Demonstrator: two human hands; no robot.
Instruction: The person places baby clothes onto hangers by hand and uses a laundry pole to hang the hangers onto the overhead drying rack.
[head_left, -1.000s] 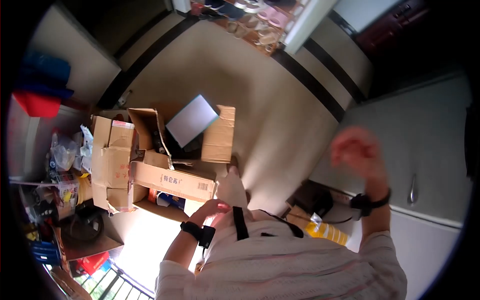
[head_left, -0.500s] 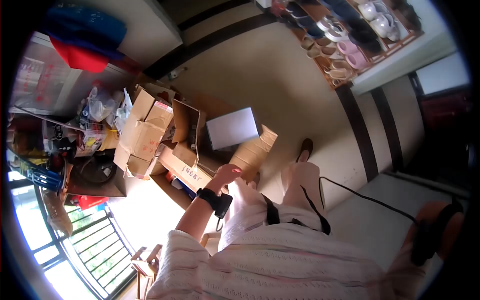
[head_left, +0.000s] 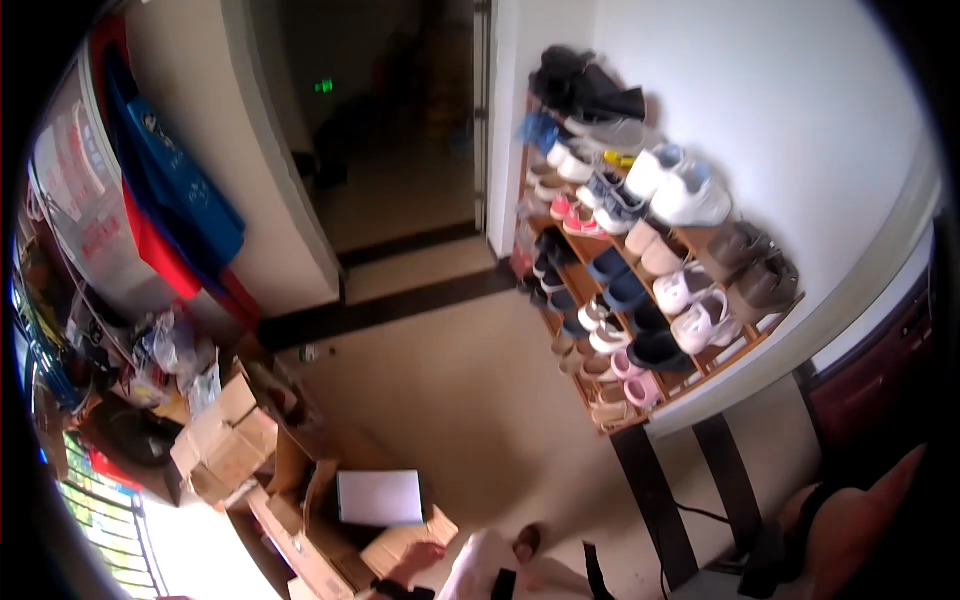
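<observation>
My left hand (head_left: 422,556) is at the bottom of the view, fingers loosely extended and apart, with nothing visible in it. It is beside the raised flap (head_left: 408,537) of an open cardboard box (head_left: 300,550); I cannot tell whether they touch. A flat white panel with a dark edge (head_left: 380,497) lies at the box's far side. A black device is strapped to my left wrist (head_left: 400,588). At the right edge, my right hand (head_left: 865,525) is dark and blurred beyond a black wrist strap (head_left: 795,525). Its fingers cannot be made out.
A wooden rack (head_left: 600,425) full of shoes stands against the right wall. Ahead is a dark doorway (head_left: 390,130). More cardboard (head_left: 225,435) and bagged clutter (head_left: 170,345) are at left, below hanging blue cloth (head_left: 185,190). A black cable (head_left: 700,512) crosses the floor.
The view has tilted up, bringing in the doorway and the whole shoe rack. The boxes and my left hand appear lower. My left hand remains near the flap.
</observation>
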